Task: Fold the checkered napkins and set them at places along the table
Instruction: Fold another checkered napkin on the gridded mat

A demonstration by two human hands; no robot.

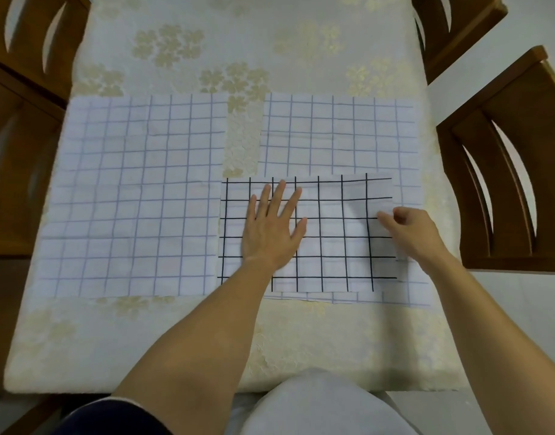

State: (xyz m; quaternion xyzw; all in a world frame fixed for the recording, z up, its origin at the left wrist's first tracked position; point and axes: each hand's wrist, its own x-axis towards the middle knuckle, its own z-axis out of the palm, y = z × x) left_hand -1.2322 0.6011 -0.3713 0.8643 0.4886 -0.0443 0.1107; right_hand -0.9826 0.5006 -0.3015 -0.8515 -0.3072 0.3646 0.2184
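Three checkered napkins: one pale-lined napkin point(128, 199) left of the left grip point(269, 227), a second pale-lined napkin point(332, 136) beyond both grips, and one dark-lined napkin point(332, 246) under the left grip and the right grip point(411, 233). Two grips. Four wooden chairs point(514, 152), two on each side. One desk point(207, 340).

Both bare forearms reach forward and converge slightly. The left hand point(271, 227) lies palm down and flat, fingers point(282, 193) straight and spread, thumb out to the right. The right hand point(411, 229) sits just to its right at the same height, knuckles up, fingers curled, thumb and fingertips pinching an edge of the napkin point(332, 246).
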